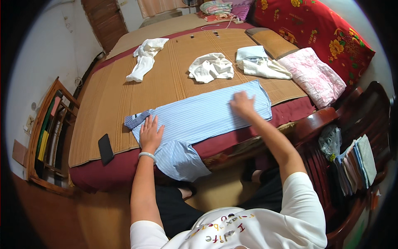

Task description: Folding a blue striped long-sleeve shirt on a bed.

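Observation:
A light blue shirt with white stripes [195, 116] lies folded lengthwise along the near edge of the bed. Its dark patterned collar [137, 119] points left, and one sleeve [182, 159] hangs down over the bed's edge. My left hand [151, 132] rests flat on the shirt just beside the collar, fingers spread, a pale bangle on the wrist. Toward the shirt's right end, my right hand [243, 104] is on or just above the cloth, fingers partly apart and holding nothing that I can see.
A black phone [105, 148] lies left of the shirt. Beyond are white garments [146, 60], [211, 67], a folded pale pile [265, 64], a pink quilt [311, 76] and a brown pillow [271, 42]. A dark wooden chair [319, 166] holding folded clothes [356, 166] stands at right.

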Demonstrator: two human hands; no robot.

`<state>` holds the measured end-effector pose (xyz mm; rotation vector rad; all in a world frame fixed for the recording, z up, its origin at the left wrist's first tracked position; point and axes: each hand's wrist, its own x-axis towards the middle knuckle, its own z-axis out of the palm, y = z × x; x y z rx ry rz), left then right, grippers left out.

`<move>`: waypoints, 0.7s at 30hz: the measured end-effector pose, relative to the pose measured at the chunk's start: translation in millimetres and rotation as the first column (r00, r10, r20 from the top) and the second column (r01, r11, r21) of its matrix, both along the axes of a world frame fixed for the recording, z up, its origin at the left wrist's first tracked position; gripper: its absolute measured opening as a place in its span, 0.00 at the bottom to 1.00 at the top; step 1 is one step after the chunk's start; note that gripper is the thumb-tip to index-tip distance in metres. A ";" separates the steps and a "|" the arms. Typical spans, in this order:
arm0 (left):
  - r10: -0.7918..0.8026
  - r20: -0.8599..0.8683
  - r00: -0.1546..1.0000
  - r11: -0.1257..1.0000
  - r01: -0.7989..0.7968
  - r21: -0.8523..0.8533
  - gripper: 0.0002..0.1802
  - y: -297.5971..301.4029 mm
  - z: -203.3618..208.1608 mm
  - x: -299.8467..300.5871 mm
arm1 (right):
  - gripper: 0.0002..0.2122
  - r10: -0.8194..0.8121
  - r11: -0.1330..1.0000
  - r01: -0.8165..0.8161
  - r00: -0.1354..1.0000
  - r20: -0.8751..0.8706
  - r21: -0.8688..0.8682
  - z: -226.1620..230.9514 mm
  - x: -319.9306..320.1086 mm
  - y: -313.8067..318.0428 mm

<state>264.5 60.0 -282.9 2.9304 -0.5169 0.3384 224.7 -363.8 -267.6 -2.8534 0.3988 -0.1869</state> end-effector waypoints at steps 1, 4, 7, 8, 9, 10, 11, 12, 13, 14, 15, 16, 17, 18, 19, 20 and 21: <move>0.011 -0.002 1.000 1.000 -0.011 -0.004 0.35 2.7 0.5 -1.3 | 0.22 0.154 0.987 -0.156 0.987 0.050 0.032 3.6 0.2 33.8; -0.004 -0.006 1.000 1.000 0.004 -0.018 0.34 -2.2 0.6 -0.9 | 0.26 0.485 0.870 -0.490 0.871 0.081 0.058 4.3 -1.9 127.2; -0.014 -0.024 1.000 1.000 0.013 -0.022 0.34 -8.6 -1.4 2.2 | 0.34 0.646 0.763 -0.646 0.761 0.053 -0.019 -13.1 -5.5 188.9; -0.021 -0.023 1.000 1.000 0.020 -0.019 0.34 -7.2 -0.7 2.1 | 0.36 0.658 0.752 -0.658 0.748 0.082 -0.036 -15.1 -5.9 199.4; -0.014 -0.027 1.000 1.000 0.014 -0.020 0.34 -5.1 0.7 0.9 | 0.35 0.677 0.735 -0.677 0.731 0.092 -0.029 -14.2 -3.9 198.7; -0.009 -0.031 0.999 1.000 0.009 -0.023 0.34 -4.6 1.4 0.2 | 0.35 0.694 0.718 -0.695 0.713 0.101 -0.022 -13.2 -1.4 195.5; -0.006 -0.043 0.999 1.000 0.005 -0.019 0.34 -4.7 2.0 -0.3 | 0.35 0.688 0.724 -0.690 0.719 0.100 -0.020 -12.6 0.7 187.2; -0.009 -0.044 0.999 1.000 0.009 -0.019 0.34 -4.0 4.0 -1.5 | 0.35 0.663 0.745 -0.667 0.737 0.129 -0.019 -15.1 4.5 175.1; -0.004 -0.048 0.999 1.000 0.003 -0.019 0.34 -6.4 4.6 -1.6 | 0.35 0.634 0.769 -0.639 0.757 0.156 -0.019 -19.2 8.9 157.8; 0.001 -0.053 0.999 1.000 -0.002 -0.019 0.34 -8.9 5.2 -1.3 | 0.35 0.600 0.796 -0.605 0.784 0.162 -0.022 -22.2 14.7 137.4; 0.015 -0.063 0.998 1.000 -0.016 -0.003 0.34 -6.7 6.6 -2.1 | 0.34 0.558 0.828 -0.560 0.817 0.146 -0.027 -21.9 17.0 119.0; 0.017 -0.064 0.998 1.000 -0.018 -0.004 0.34 -4.2 8.2 -3.3 | 0.34 0.514 0.857 -0.515 0.848 0.131 -0.033 -20.0 18.5 99.7; 0.030 -0.066 0.997 1.000 -0.030 0.004 0.34 -2.8 8.7 -4.3 | 0.34 0.459 0.888 -0.458 0.884 0.090 -0.035 -16.8 21.4 80.0; 0.041 -0.067 0.997 0.999 -0.041 0.013 0.33 -1.7 8.7 -4.9 | 0.34 0.400 0.916 -0.398 0.915 0.050 -0.040 -13.0 24.1 59.6; 0.031 -0.068 0.997 0.999 -0.030 0.010 0.33 -5.1 8.8 -3.8 | 0.34 0.315 0.948 -0.313 0.948 0.039 -0.058 -16.6 27.8 31.8; 0.022 -0.070 0.997 1.000 -0.021 0.007 0.33 -11.1 8.7 -1.4 | 0.34 0.223 0.972 -0.221 0.974 0.030 -0.079 -23.1 30.3 -0.5; 0.027 -0.073 0.997 1.000 -0.027 0.009 0.33 -11.4 8.3 -0.6 | 0.34 0.139 0.987 -0.138 0.990 0.014 -0.080 -25.5 30.9 -27.0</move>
